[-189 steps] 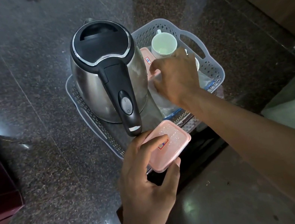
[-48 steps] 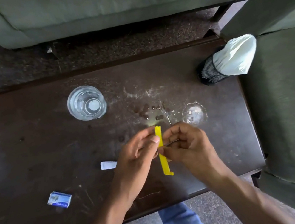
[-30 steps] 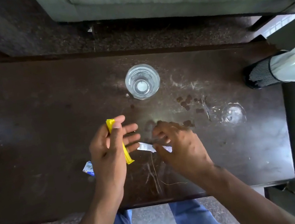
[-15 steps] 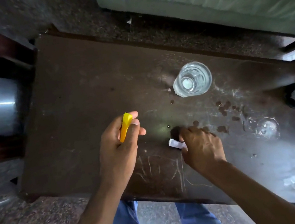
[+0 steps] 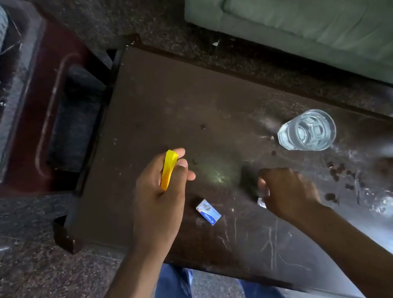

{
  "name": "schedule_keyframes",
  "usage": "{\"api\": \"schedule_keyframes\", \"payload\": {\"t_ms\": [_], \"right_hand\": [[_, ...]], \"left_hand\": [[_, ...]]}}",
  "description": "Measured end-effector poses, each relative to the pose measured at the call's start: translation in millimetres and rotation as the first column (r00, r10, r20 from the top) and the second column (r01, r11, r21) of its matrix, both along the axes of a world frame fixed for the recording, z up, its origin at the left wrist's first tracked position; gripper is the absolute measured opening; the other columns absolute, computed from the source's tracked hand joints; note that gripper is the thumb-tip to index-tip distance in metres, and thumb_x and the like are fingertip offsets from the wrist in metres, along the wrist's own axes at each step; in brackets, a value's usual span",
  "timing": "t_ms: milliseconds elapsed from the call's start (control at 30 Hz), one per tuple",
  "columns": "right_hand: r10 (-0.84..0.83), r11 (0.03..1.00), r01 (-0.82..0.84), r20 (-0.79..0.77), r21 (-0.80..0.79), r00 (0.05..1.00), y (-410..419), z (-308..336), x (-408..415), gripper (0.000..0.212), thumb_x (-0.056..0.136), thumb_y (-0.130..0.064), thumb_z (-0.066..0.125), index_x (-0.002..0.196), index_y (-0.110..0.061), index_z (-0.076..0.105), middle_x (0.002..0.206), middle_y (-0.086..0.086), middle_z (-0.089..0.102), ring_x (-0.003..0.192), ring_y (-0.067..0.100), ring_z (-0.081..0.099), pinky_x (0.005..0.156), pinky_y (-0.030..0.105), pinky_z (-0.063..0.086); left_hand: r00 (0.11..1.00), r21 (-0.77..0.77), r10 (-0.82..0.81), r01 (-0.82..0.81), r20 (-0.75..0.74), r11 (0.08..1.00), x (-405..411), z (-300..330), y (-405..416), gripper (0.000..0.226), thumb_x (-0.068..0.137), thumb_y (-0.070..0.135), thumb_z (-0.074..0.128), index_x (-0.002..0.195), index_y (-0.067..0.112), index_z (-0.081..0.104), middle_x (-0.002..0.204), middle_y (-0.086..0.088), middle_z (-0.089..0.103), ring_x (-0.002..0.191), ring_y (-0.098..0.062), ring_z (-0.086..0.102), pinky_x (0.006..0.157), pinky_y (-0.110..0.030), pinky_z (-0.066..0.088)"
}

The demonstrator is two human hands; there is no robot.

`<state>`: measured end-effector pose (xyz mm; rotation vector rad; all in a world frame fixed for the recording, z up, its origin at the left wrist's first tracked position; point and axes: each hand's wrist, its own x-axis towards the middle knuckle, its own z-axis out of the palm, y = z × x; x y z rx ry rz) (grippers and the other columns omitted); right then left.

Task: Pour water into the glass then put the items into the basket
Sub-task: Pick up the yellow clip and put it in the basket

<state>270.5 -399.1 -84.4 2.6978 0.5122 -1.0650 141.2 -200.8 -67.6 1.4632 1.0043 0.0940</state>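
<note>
Dark table (image 5: 182, 104); right hand (image 5: 287, 195) hides small white packet.

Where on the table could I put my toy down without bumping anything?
The far left part of the table, beyond the left hand holding the yellow sachet, is bare. So is the near edge below the blue packet. It's crowded on the right: the glass, dark droplets and the right hand.

Gripped a folded yellow plastic sachet (image 5: 168, 169) in left hand (image 5: 159, 202); pinched a small white packet (image 5: 262, 201) in right hand (image 5: 286, 194), above dark wooden tabletop (image 5: 169, 106).
</note>
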Motion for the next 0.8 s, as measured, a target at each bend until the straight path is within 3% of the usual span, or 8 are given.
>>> {"api": "schedule_keyframes", "payload": {"t_ms": [133, 267, 400, 500, 700, 800], "right_hand": [[0.080, 0.995, -0.081, -0.011, -0.053, 0.997, -4.5, -7.2, -5.5, 0.015, 0.094, -0.035, 0.076, 0.104, -0.028, 0.068, 0.110, 0.001, 0.076, 0.105, 0.030, 0.075, 0.089, 0.038, 0.060], [0.108, 0.994, -0.108, 0.051, -0.013, 0.993, -19.7, -16.4, -15.5, 0.019, 0.094, -0.030, 0.068, 0.092, -0.033, 0.050, 0.100, -0.002, 0.073, 0.095, 0.030, 0.074, 0.072, 0.034, 0.052], [0.146, 0.989, -0.148, 0.151, 0.001, 0.978, -31.4, -23.4, -24.1, 0.016, 0.094, -0.033, 0.069, 0.089, -0.031, 0.053, 0.090, -0.005, 0.072, 0.088, 0.025, 0.072, 0.064, 0.031, 0.042], [0.105, 0.993, -0.111, 0.139, 0.033, 0.985, -36.6, -22.4, -25.8, 0.012, 0.096, -0.038, 0.068, 0.095, -0.028, 0.062, 0.090, -0.003, 0.075, 0.092, 0.027, 0.072, 0.069, 0.035, 0.050], [0.029, 0.993, -0.037, 0.078, 0.113, 0.997, -38.4, -7.6, -23.5, 0.012, 0.087, -0.023, 0.075, 0.096, -0.031, 0.076, 0.096, -0.006, 0.078, 0.093, 0.025, 0.077, 0.078, 0.036, 0.061], [-0.101, 0.970, 0.091, 0.029, 0.227, 0.994, -31.9, 0.5, -12.3, 0.017, 0.085, -0.019, 0.075, 0.091, -0.034, 0.077, 0.092, -0.010, 0.079, 0.087, 0.019, 0.078, 0.077, 0.031, 0.062]], "left_hand": [[1.000, 0.014, 0.009, -0.009, -0.006, 1.000, -3.6, -0.6, 8.1, 0.026, 0.099, 0.040, 0.058, 0.116, 0.039, 0.078, 0.082, 0.012, 0.080, 0.063, 0.004, 0.061, 0.077, -0.037, 0.049], [1.000, 0.003, -0.005, 0.005, 0.006, 1.000, -3.4, 1.2, -2.3, 0.028, 0.099, 0.038, 0.058, 0.118, 0.034, 0.078, 0.082, 0.010, 0.080, 0.062, 0.006, 0.062, 0.076, -0.036, 0.048], [0.999, -0.023, -0.044, 0.045, 0.024, 0.999, 1.1, 3.2, -18.8, 0.029, 0.099, 0.036, 0.059, 0.120, 0.031, 0.078, 0.081, 0.008, 0.079, 0.061, 0.005, 0.062, 0.070, -0.028, 0.047], [0.996, -0.028, -0.086, 0.087, 0.030, 0.996, 3.9, 3.6, -29.3, 0.029, 0.099, 0.036, 0.058, 0.120, 0.032, 0.078, 0.082, 0.009, 0.079, 0.063, 0.005, 0.063, 0.066, -0.019, 0.048], [0.993, -0.037, -0.114, 0.115, 0.020, 0.993, 8.2, 2.8, -39.7, 0.031, 0.100, 0.036, 0.058, 0.122, 0.031, 0.079, 0.082, 0.012, 0.080, 0.067, 0.004, 0.066, 0.066, -0.013, 0.048], [0.994, -0.037, -0.107, 0.108, 0.017, 0.994, 8.8, 2.6, -39.7, 0.032, 0.100, 0.038, 0.057, 0.123, 0.031, 0.079, 0.082, 0.011, 0.080, 0.065, 0.004, 0.065, 0.067, -0.017, 0.049]]}}
